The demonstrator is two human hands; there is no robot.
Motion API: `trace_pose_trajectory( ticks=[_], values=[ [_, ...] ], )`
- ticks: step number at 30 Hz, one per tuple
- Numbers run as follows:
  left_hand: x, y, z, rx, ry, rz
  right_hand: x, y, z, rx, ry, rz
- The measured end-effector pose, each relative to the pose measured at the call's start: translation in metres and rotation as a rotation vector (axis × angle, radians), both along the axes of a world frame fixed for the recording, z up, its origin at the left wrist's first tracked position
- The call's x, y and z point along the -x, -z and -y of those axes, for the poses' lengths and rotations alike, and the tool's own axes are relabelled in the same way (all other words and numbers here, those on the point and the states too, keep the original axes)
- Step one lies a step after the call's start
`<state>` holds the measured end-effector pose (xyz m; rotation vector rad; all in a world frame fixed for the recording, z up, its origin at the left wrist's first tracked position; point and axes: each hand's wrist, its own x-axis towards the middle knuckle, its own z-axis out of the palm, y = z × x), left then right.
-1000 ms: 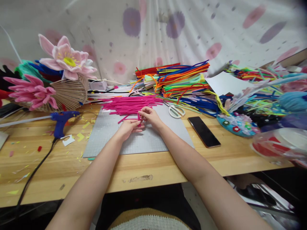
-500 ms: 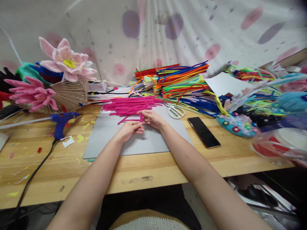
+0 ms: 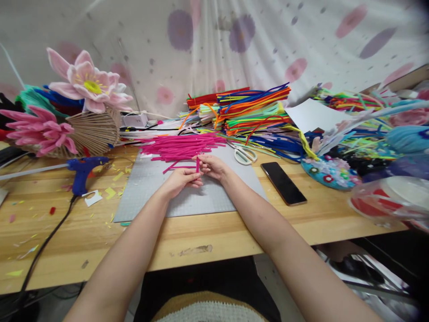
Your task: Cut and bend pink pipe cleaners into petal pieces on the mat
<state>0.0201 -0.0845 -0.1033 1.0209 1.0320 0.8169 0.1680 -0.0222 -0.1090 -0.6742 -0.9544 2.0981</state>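
So both hands are working over the grey cutting mat (image 3: 214, 197), roughly mid-table near the front edge. Left hand (image 3: 181, 179) is curled, fingertips pinched on a short hot-pink pipe cleaner piece (image 3: 197, 164) that stands pretty much upright btwn the two hands. Right hand (image 3: 212, 165) is closed on the same piece from the other side, thumb & index pressing it. My guess is it's held vertical like that so both sets of fingertips can get at it w/o the mat in the way.

Right behind the hands, along the mat's far edge, sits a pile of cut pink pieces (image 3: 182, 146), close enough to grab w/o stretching. A few strays lie just left of the held one.

White-handled scissors (image 3: 246, 155) rest at the mat's far right corner, phone (image 3: 283, 183) face-up on the wood just right of the mat. Blue glue gun (image 3: 83, 167) is off toward the left edge, cord trailing to the front.

Containers: clear plastic tub (image 3: 385, 201) at the right edge, something red & white inside, can't tell what. The multicolor pipe cleaner stack (image 3: 254, 109) along the back edge is just loose, no box.
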Motion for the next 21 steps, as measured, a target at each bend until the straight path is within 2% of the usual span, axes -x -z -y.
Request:
trace_pose_trajectory(
  ticks=[3,10,21],
  values=[
    [-0.001,-0.001,0.001,0.015,0.001,0.001,0.0,-0.002,0.001,0.025,0.022,0.002],
    [-0.003,-0.005,0.004,0.081,0.021,0.054,0.0,-0.003,0.003,0.029,-0.02,-0.017],
    [-0.003,-0.002,0.001,0.059,0.033,0.013,0.01,-0.009,0.006,-0.025,0.153,0.037]
  ],
)
